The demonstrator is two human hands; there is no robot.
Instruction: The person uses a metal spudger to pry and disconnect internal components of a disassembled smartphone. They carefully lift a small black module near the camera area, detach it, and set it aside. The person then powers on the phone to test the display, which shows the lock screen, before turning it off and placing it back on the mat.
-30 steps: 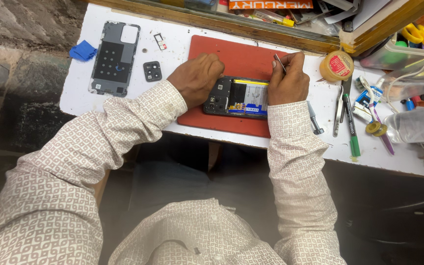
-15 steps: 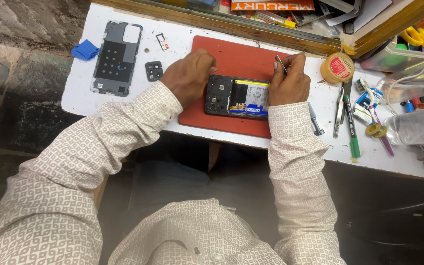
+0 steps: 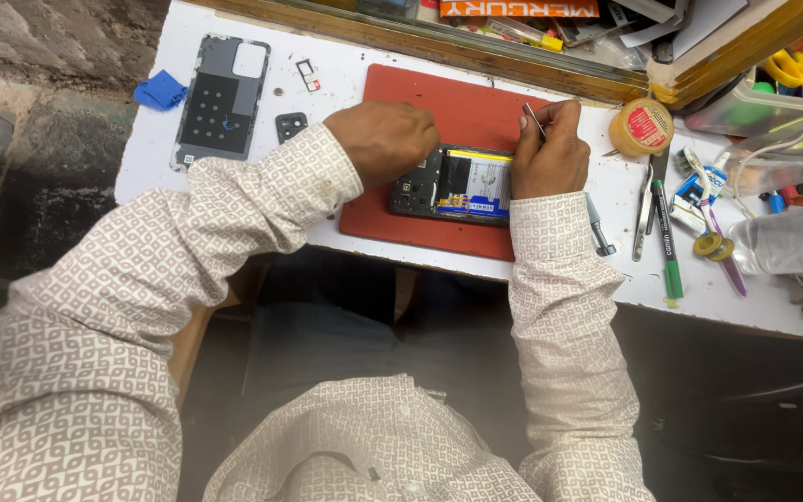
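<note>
Down on the white surface [image 3: 532, 270], an opened phone [image 3: 457, 184] lies flat on a red mat [image 3: 476, 102], about midway along the mat's near edge, with its battery and inner parts facing up. The left hand [image 3: 385, 139] rests over the phone's left end, fingers curled down onto it, steadying it; how tightly they press I cannot tell. The right hand [image 3: 550, 158] sits at the phone's right end, its fingers pinched shut around a thin metal tool [image 3: 533, 121] whose upper end sticks up above the knuckles. The tool's working tip is hidden behind the hand.

Toward the left edge of the surface lies the phone's back cover [image 3: 220, 98], inner side up, with a blue cloth [image 3: 160, 91] just beside it at the edge. A small black camera piece [image 3: 291, 125] lies between the cover and the mat, and a small tray [image 3: 309, 74] lies near the far edge. Right of the mat stand a tape roll [image 3: 640, 127], tweezers [image 3: 643, 200], a green pen [image 3: 669, 251] and a screwdriver [image 3: 599, 228], all close together but apart from the phone.
</note>
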